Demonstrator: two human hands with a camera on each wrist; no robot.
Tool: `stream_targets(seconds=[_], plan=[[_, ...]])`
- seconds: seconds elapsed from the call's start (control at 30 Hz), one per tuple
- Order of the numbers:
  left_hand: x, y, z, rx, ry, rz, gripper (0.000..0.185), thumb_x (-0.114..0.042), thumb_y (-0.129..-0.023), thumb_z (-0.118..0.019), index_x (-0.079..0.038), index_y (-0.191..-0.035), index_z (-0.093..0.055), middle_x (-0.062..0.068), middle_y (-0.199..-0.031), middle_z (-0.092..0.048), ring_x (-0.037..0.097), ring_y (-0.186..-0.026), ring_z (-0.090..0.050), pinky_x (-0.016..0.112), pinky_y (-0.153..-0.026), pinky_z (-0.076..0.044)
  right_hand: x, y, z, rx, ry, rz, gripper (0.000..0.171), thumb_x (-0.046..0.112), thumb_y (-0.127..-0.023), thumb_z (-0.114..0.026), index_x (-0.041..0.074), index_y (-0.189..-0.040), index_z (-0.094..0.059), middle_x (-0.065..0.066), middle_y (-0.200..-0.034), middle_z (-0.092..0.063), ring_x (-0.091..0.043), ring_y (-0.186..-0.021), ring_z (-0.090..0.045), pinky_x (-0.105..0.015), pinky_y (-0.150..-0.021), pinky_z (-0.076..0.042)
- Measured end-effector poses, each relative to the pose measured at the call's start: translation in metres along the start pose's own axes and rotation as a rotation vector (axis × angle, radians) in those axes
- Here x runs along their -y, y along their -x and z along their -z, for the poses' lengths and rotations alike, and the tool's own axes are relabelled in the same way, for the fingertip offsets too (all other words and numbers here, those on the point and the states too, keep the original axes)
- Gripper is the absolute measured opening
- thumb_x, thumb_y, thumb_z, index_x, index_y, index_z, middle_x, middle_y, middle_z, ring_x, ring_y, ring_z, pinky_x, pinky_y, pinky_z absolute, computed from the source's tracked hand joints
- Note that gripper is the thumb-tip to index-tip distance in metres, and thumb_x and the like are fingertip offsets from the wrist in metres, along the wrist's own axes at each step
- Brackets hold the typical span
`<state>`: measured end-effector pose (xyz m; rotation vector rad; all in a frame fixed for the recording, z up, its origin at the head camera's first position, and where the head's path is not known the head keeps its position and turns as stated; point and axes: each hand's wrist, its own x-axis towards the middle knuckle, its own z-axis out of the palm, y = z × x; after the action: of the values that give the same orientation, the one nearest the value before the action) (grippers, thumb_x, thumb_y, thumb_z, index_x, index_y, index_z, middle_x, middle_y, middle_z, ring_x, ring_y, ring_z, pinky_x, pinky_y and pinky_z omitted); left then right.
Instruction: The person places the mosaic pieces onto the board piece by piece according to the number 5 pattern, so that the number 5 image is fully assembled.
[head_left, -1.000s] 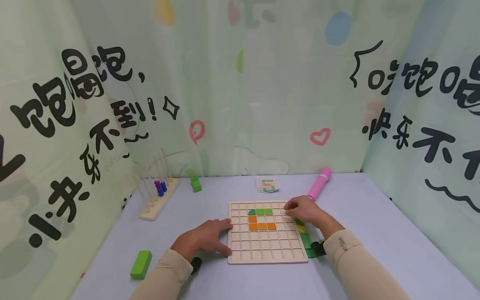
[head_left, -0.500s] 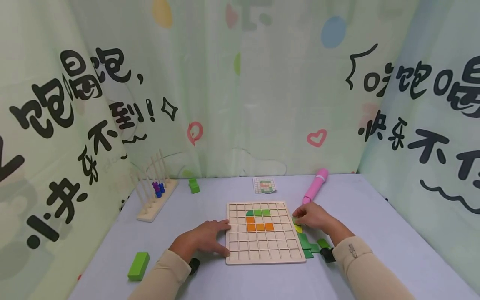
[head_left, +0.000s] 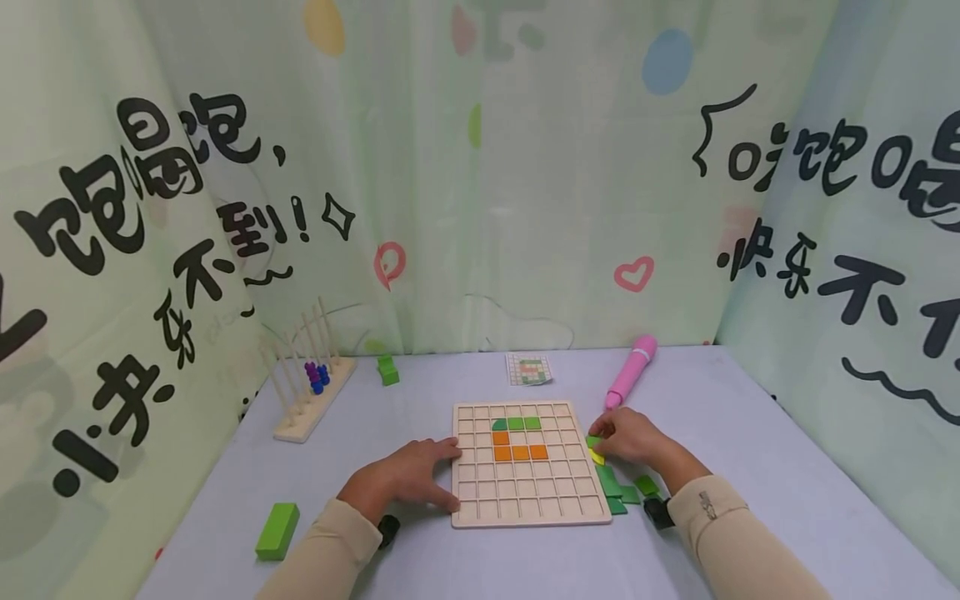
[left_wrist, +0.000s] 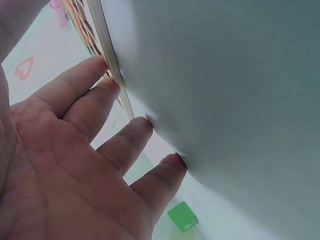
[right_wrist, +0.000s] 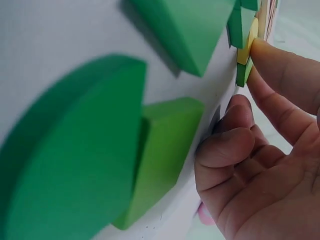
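Now R hand (head_left: 630, 437) fingertip touches yellow tile (head_left: 597, 457); L hand (head_left: 405, 479) flat against board (head_left: 528, 510).

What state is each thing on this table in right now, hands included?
Grid board: flat on the table, three green and four orange tiles set in.
Left hand: fingers straight, pressed against the board's left edge.
Right hand: fingertip touching a yellow tile beside the board.
Loose green pieces: lying at the board's right.
Pink pen: lying flat.
Green block: lying flat, untouched.
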<state>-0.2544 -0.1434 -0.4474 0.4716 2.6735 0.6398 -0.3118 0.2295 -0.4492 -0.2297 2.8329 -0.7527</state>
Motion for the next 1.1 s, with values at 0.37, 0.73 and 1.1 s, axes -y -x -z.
stream_targets(seconds=[0.37,0.73,1.1], plan=[[0.000,0.000,0.000,-0.007,0.003,0.002,0.080,-0.036,-0.079,-0.091,-0.017,-0.149,-0.057,-0.002,-0.165,-0.042,0.035,-0.152,-0.037,0.055,-0.122,-0.035,0.004,0.000,-0.003,-0.029,-0.017,0.000,0.012,0.006,-0.089,-0.075,0.005,-0.097,-0.065,-0.007,-0.091,-0.061,-0.023,-0.087,-0.056,-0.037,-0.078,-0.051],[0.000,-0.001,-0.002,-0.002,0.010,0.007,0.080,-0.037,-0.079,-0.091,-0.017,-0.149,-0.057,-0.003,-0.165,-0.043,0.037,-0.153,-0.035,0.057,-0.122,-0.034,0.004,0.005,0.001,-0.034,-0.020,0.010,0.010,0.006,-0.091,-0.072,0.005,-0.101,-0.069,-0.007,-0.094,-0.064,-0.023,-0.087,-0.057,-0.035,-0.075,-0.051],[-0.001,0.000,0.001,-0.002,0.007,0.008,0.080,-0.036,-0.079,-0.091,-0.017,-0.149,-0.057,-0.003,-0.164,-0.043,0.035,-0.153,-0.037,0.055,-0.122,-0.035,0.006,0.002,0.007,-0.054,-0.122,-0.033,0.019,0.008,-0.092,-0.069,0.003,-0.110,-0.070,-0.008,-0.098,-0.063,-0.023,-0.092,-0.056,-0.034,-0.077,-0.049]])
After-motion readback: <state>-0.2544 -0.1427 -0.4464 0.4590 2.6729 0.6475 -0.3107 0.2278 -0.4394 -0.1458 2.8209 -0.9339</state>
